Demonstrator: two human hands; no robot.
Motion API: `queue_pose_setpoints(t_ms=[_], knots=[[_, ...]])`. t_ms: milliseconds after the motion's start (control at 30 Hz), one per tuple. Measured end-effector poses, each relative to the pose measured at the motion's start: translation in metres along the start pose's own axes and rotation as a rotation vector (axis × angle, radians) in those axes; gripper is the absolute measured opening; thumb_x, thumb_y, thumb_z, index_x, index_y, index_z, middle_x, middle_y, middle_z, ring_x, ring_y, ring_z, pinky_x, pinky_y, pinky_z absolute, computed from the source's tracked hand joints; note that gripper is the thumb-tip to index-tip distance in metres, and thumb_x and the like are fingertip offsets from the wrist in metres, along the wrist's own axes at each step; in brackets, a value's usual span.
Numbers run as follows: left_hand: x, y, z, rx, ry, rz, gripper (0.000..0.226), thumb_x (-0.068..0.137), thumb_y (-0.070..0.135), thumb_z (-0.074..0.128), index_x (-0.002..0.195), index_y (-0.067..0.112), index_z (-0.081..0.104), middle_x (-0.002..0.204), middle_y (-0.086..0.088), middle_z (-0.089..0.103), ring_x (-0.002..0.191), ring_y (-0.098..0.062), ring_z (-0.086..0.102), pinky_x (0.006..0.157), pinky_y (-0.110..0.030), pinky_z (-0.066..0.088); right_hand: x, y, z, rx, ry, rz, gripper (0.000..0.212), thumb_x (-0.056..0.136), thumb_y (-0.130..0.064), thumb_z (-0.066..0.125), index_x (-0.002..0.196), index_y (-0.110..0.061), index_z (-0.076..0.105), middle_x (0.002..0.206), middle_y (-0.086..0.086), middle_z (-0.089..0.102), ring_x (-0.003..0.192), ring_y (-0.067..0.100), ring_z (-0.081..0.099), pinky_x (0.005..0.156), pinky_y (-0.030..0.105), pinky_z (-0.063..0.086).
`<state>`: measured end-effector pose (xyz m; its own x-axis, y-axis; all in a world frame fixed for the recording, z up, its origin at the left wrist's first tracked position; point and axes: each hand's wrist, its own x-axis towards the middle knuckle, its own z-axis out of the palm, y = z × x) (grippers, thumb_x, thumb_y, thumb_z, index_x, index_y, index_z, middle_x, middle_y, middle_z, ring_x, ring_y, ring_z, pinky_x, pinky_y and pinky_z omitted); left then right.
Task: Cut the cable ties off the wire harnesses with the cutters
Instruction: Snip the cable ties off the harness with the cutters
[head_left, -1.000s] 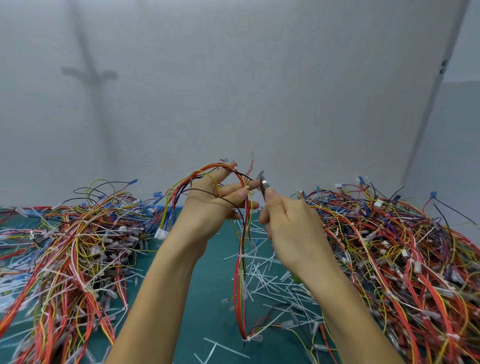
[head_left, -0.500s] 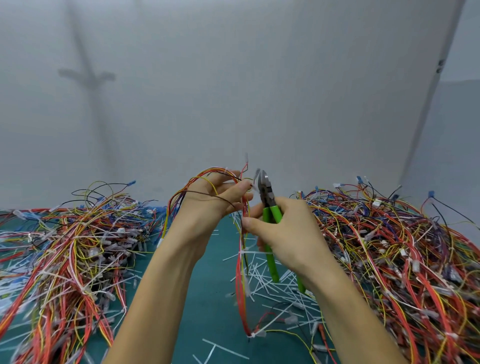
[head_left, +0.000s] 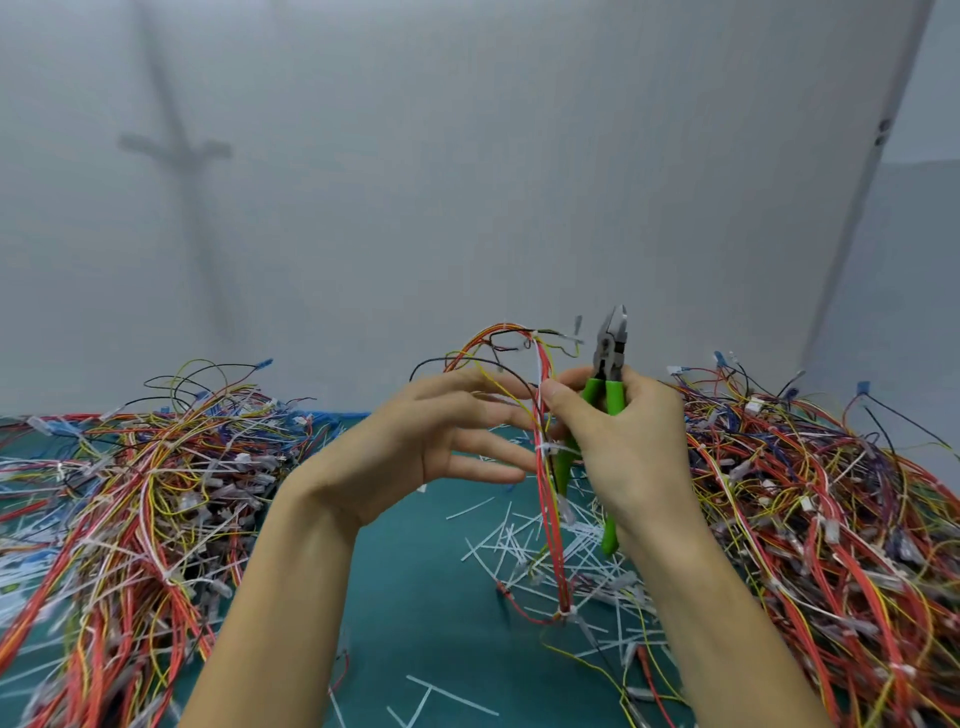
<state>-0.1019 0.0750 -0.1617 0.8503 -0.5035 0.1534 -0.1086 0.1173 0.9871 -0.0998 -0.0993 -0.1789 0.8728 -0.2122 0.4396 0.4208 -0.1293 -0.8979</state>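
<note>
Head view: both forearms reached out over a green mat (head_left: 415, 597) in front of a grey wall (head_left: 467, 182).
Wire harness: a mostly red wire harness (head_left: 546, 499) hung upright between the two hands, its top looping over to the left and its lower end trailing on the mat.
Cable tie: one white cable tie (head_left: 549, 448) circled the harness at finger height; a lower tie (head_left: 564, 614) sat near the mat.
Cutters: green-handled cutters (head_left: 609, 384) pointed blades-up, just right of the harness and apart from both ties.
Right hand: the right hand (head_left: 631, 452) was wrapped round the cutter handles, with the thumb lying against the red wires.
Left hand: the left hand (head_left: 431, 447) was spread and slack, gripping nothing, fingertips just short of the harness; loose yellow and black wires crossed its fingers.
Surroundings: a left pile (head_left: 135, 467) and a right pile (head_left: 831, 493) of harnesses flanked the mat; cut tie offcuts (head_left: 540, 545) lay under the hands.
Step in hand: probably regripping so the upper tie could be presented to the blades.
Doing it well: the left hand should pinch the bundle just above that tie and hold it taut; the cutters then need tipping down so one blade tip slides under the strap alone.
Risk: insulation would nick easily if a wire got between the blades.
</note>
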Motion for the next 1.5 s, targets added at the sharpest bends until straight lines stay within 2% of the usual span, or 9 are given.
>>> queue_pose_setpoints(t_ms=[133, 233, 367, 567, 700, 967, 1100, 1300, 1500], knots=[[0.006, -0.006, 0.011, 0.220, 0.106, 0.075, 0.041, 0.078, 0.023, 0.080, 0.115, 0.013, 0.064, 0.088, -0.004, 0.074, 0.079, -0.020, 0.073, 0.069, -0.025, 0.057, -0.004, -0.001, 0.002, 0.005, -0.052, 0.006, 0.012, 0.084, -0.023, 0.075, 0.075, -0.022, 0.067, 0.071, 0.006, 0.071, 0.071, 0.030, 0.068, 0.072, 0.052, 0.058], [0.012, -0.008, 0.014, 0.189, 0.196, 0.088, 0.034, 0.072, 0.024, 0.077, 0.103, 0.013, 0.067, 0.073, 0.003, 0.070, 0.062, -0.013, 0.066, 0.059, -0.020, 0.052, -0.004, -0.002, 0.002, -0.003, -0.073, 0.013, 0.012, 0.088, -0.022, 0.070, 0.077, -0.022, 0.066, 0.076, 0.009, 0.071, 0.076, 0.032, 0.068, 0.070, 0.049, 0.057], [0.014, -0.010, 0.011, 0.021, 0.255, 0.090, 0.030, 0.069, 0.018, 0.075, 0.095, 0.010, 0.064, 0.072, -0.001, 0.069, 0.056, -0.012, 0.063, 0.057, -0.021, 0.054, -0.002, -0.006, -0.002, 0.009, -0.088, 0.004, 0.010, 0.092, -0.021, 0.065, 0.082, -0.022, 0.066, 0.080, -0.004, 0.075, 0.072, 0.014, 0.069, 0.066, 0.036, 0.057], [0.015, -0.010, 0.011, -0.045, 0.300, 0.056, 0.037, 0.072, 0.018, 0.073, 0.104, 0.004, 0.062, 0.078, -0.002, 0.073, 0.063, -0.012, 0.069, 0.054, -0.016, 0.052, 0.002, -0.002, -0.005, -0.119, -0.113, 0.020, 0.014, 0.088, -0.014, 0.061, 0.079, -0.023, 0.066, 0.073, -0.012, 0.073, 0.081, 0.024, 0.070, 0.078, 0.055, 0.056], [0.016, -0.010, 0.009, -0.092, 0.344, 0.060, 0.035, 0.074, 0.017, 0.071, 0.105, 0.002, 0.064, 0.083, -0.005, 0.073, 0.062, -0.012, 0.068, 0.053, -0.016, 0.052, 0.004, 0.002, -0.006, -0.204, -0.122, 0.014, 0.011, 0.083, -0.014, 0.068, 0.078, -0.023, 0.065, 0.074, -0.001, 0.071, 0.078, 0.023, 0.069, 0.074, 0.052, 0.057], [0.014, -0.008, 0.010, -0.038, 0.367, 0.064, 0.054, 0.064, 0.013, 0.077, 0.113, 0.002, 0.057, 0.093, -0.017, 0.072, 0.077, -0.021, 0.073, 0.062, -0.024, 0.058, 0.003, 0.004, -0.005, -0.168, -0.059, -0.007, 0.010, 0.083, -0.021, 0.072, 0.077, -0.024, 0.064, 0.069, -0.003, 0.063, 0.072, 0.027, 0.063, 0.069, 0.052, 0.057], [0.014, -0.009, 0.009, -0.108, 0.438, 0.135, 0.037, 0.078, -0.006, 0.070, 0.111, 0.002, 0.056, 0.084, -0.016, 0.069, 0.076, -0.024, 0.074, 0.065, -0.023, 0.059, 0.004, 0.004, -0.007, -0.186, 0.017, -0.025, 0.010, 0.087, -0.027, 0.064, 0.078, -0.024, 0.062, 0.079, 0.006, 0.061, 0.075, 0.031, 0.063, 0.073, 0.054, 0.056], [0.015, -0.009, 0.004, -0.012, 0.626, 0.214, 0.032, 0.083, -0.004, 0.070, 0.107, 0.012, 0.056, 0.079, -0.006, 0.072, 0.069, -0.018, 0.074, 0.055, -0.022, 0.056, 0.005, -0.003, -0.009, -0.252, 0.029, -0.047, 0.029, 0.096, -0.045, 0.051, 0.083, -0.022, 0.063, 0.094, 0.012, 0.064, 0.083, 0.033, 0.065, 0.081, 0.053, 0.054], [0.015, -0.011, 0.001, 0.061, 0.727, 0.305, 0.027, 0.084, -0.003, 0.070, 0.100, 0.014, 0.057, 0.083, -0.004, 0.073, 0.068, -0.014, 0.073, 0.051, -0.019, 0.053, -0.005, -0.016, -0.005, -0.307, -0.194, -0.054, 0.050, 0.097, -0.056, 0.038, 0.073, -0.021, 0.065, 0.068, 0.002, 0.067, 0.072, 0.026, 0.065, 0.075, 0.053, 0.054]])
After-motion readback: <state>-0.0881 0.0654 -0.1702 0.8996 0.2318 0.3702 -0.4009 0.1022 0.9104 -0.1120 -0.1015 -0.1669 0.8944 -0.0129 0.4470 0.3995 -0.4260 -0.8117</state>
